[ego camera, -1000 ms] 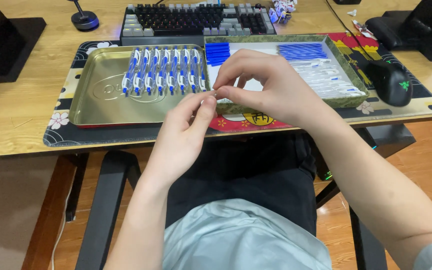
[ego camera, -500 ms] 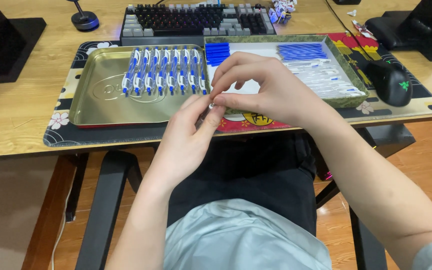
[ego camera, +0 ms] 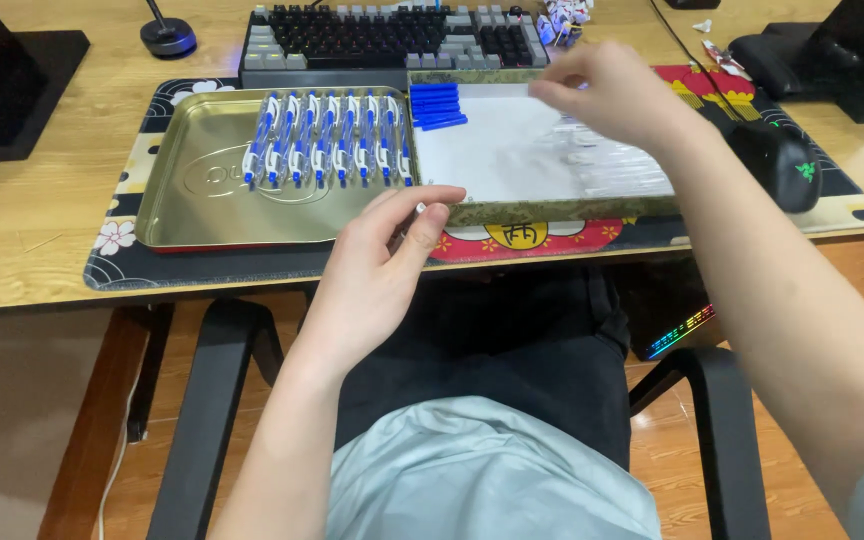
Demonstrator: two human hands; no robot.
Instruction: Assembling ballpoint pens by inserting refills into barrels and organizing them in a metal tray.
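The big wooden tabletop (ego camera: 32, 225) holds everything. A dark mat (ego camera: 132, 270) with flowers lies on it, likely so the trays do not slide or scratch the wood. A keyboard (ego camera: 382, 40) sits at the back, pushed out of the way, and a black mouse (ego camera: 777, 165) rests off to the right.

Two flat trays sit side by side on the mat, close to the person, so both are easy to reach. The gold tray (ego camera: 202, 190) on the left holds a neat row of white and blue pens (ego camera: 327, 140), lined up side by side so they stay tidy and are easy to count. The tray with a white bottom (ego camera: 492, 160) on the right holds loose parts: a small bunch of blue pieces (ego camera: 437, 105) in its back left corner and a pile of clear tubes (ego camera: 617, 165) on its right side. The kinds are kept apart so each is quick to find.

The right hand (ego camera: 602, 95) reaches over the clear tubes with its fingers bent down. It is blurry, so I cannot tell if it grips anything.

The left hand (ego camera: 382, 260) waits at the front edge, between the two trays. Its thumb and fingers pinch a small thin silver thing (ego camera: 414, 212), holding it steady. It is too tiny to tell just what it is.
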